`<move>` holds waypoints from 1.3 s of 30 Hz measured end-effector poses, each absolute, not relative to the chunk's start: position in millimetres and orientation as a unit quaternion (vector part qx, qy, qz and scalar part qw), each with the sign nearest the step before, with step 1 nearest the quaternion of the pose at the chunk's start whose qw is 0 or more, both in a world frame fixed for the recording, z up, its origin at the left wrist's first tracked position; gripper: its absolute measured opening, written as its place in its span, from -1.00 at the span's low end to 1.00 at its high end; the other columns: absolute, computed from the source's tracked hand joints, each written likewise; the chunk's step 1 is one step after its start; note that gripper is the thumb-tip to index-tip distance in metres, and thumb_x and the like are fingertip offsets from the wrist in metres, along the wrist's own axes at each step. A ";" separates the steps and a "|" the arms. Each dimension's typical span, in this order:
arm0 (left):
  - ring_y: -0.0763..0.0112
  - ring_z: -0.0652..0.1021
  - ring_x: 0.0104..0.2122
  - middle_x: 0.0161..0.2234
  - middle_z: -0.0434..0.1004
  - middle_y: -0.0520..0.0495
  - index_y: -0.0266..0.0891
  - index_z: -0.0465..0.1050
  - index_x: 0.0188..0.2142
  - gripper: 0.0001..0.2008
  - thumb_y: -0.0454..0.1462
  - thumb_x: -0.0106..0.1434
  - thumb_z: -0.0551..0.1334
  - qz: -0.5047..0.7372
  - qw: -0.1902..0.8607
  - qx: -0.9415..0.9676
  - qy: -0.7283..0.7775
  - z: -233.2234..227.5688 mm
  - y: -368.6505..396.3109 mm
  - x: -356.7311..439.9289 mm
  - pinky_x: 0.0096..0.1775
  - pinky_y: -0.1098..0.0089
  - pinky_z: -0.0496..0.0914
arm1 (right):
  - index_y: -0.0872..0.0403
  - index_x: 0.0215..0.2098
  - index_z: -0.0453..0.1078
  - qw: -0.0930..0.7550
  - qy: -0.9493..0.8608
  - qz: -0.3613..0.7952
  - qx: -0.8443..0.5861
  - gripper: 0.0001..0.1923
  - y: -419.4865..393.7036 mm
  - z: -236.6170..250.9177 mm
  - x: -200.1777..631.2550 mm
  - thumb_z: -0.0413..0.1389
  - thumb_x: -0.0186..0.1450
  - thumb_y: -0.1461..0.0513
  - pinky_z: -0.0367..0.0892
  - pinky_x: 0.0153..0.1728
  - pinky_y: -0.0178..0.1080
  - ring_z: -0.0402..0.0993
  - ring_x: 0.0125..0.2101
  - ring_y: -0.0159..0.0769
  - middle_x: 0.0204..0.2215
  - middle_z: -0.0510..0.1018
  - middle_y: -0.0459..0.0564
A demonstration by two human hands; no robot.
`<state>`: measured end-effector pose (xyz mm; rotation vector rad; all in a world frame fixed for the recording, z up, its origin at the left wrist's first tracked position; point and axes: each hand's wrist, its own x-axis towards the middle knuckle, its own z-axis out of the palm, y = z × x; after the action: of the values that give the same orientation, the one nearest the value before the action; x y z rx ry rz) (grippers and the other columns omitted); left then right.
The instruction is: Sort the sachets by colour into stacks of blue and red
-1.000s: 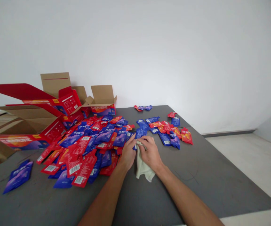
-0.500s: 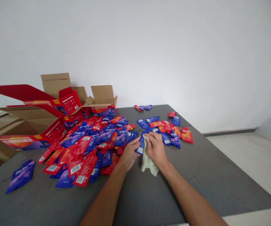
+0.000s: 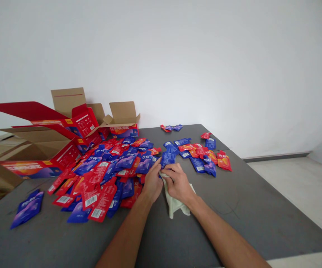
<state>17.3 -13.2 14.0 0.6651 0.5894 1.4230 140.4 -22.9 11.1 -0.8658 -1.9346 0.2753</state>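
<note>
Centre frame, the left hand (image 3: 152, 181) pinches a small blue foil pouch (image 3: 167, 158) by its lower edge; it looks light, floppy and slick, so edges grip best. The right hand (image 3: 178, 183) clutches a soft pale-green cloth (image 3: 177, 204) against the grey table (image 3: 247, 212).

Single head-worn view, looking forward and down from above the near edge of the grey tabletop (image 3: 233, 208) toward the white wall (image 3: 205, 56). Both forearms enter from below, at close range.
</note>
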 end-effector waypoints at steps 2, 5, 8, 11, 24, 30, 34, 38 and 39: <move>0.38 0.57 -0.11 -0.10 0.59 -0.08 -0.24 0.53 -0.11 -0.74 -0.28 0.18 0.31 0.634 0.665 0.293 0.265 13.6 -12.5 17.2 -0.04 0.42 0.42 | -0.03 -0.09 0.54 0.484 -0.787 0.117 -0.363 -0.69 -23.6 12.7 141.5 0.06 0.31 0.37 0.33 -0.02 -0.09 0.37 -0.09 -0.18 -0.14 0.52 0.03; 0.34 0.57 -0.14 -0.16 0.61 -0.08 -0.23 0.53 -0.17 -0.79 -0.28 0.17 0.29 0.620 0.666 0.306 0.280 14.1 -12.4 15.7 -0.09 0.38 0.44 | -0.01 -0.11 0.54 0.488 -0.772 0.116 -0.390 -0.72 -23.6 13.9 143.6 0.06 0.32 0.35 0.34 -0.03 -0.09 0.38 -0.10 -0.17 -0.16 0.52 0.03; 0.32 0.58 -0.17 -0.18 0.60 -0.08 -0.22 0.53 -0.14 -0.74 -0.30 0.15 0.29 0.608 0.661 0.321 0.299 15.3 -12.5 13.2 -0.17 0.39 0.44 | -0.01 -0.12 0.55 0.491 -0.762 0.109 -0.407 -0.72 -22.4 13.4 145.1 0.06 0.31 0.33 0.36 -0.05 -0.07 0.38 -0.12 -0.16 -0.17 0.52 0.05; 0.34 0.56 -0.19 -0.16 0.59 -0.09 -0.25 0.52 -0.11 -0.72 -0.28 0.15 0.28 0.604 0.669 0.321 0.290 17.2 -12.7 11.7 -0.22 0.42 0.43 | -0.01 -0.12 0.55 0.494 -0.758 0.105 -0.413 -0.72 -20.6 12.2 146.2 0.06 0.30 0.33 0.37 -0.06 -0.08 0.38 -0.13 -0.16 -0.18 0.52 0.06; 0.25 0.54 -0.03 0.00 0.57 -0.16 -0.24 0.53 0.00 -0.55 -0.32 0.07 0.31 0.636 0.579 0.369 0.353 19.6 -12.8 5.4 -0.02 0.30 0.39 | 0.05 -0.14 0.55 0.477 -0.750 0.090 -0.450 -0.72 -12.0 4.3 154.1 0.09 0.25 0.37 0.36 -0.04 -0.09 0.38 -0.13 -0.15 -0.18 0.52 0.07; 0.11 0.36 0.21 0.18 0.42 -0.16 -0.15 0.42 0.14 -0.48 -0.29 0.14 0.28 0.597 0.254 0.542 0.535 15.4 -8.2 -7.5 0.26 0.12 0.13 | 0.01 -0.16 0.55 0.468 -0.757 0.096 -0.446 -0.73 -11.3 3.1 151.9 0.10 0.24 0.37 0.35 -0.04 -0.11 0.39 -0.13 -0.16 -0.20 0.53 0.04; 0.06 0.29 0.25 0.24 0.34 -0.21 -0.17 0.32 0.22 -0.47 -0.25 0.25 0.19 0.502 0.096 0.608 0.607 8.5 -5.0 -14.9 0.28 0.06 0.08 | 0.03 -0.17 0.55 0.434 -0.766 0.091 -0.465 -0.74 -12.0 4.7 152.1 0.10 0.24 0.37 0.35 -0.04 -0.13 0.40 -0.13 -0.17 -0.21 0.54 0.05; 0.02 0.26 0.27 0.26 0.29 -0.27 -0.19 0.29 0.24 -0.50 -0.23 0.31 0.12 0.426 0.025 0.606 0.672 -1.6 0.7 -23.1 0.23 0.00 0.12 | 0.03 -0.27 0.55 0.361 -0.779 0.070 -0.508 -0.77 -13.5 6.0 154.7 0.08 0.23 0.38 0.32 -0.05 -0.16 0.45 -0.18 -0.20 -0.27 0.57 0.04; 0.01 0.27 0.27 0.26 0.29 -0.28 -0.20 0.29 0.24 -0.51 -0.24 0.32 0.11 0.409 0.014 0.600 0.687 -3.6 2.0 -25.1 0.22 -0.01 0.13 | 0.03 -0.31 0.55 0.335 -0.781 0.066 -0.523 -0.78 -14.3 6.2 155.5 0.08 0.22 0.38 0.33 -0.07 -0.18 0.47 -0.19 -0.20 -0.29 0.58 0.04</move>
<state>-25.1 2.0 -3.6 1.8693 2.1391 1.2737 155.5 -14.3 6.2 -1.3645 -2.0381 0.1734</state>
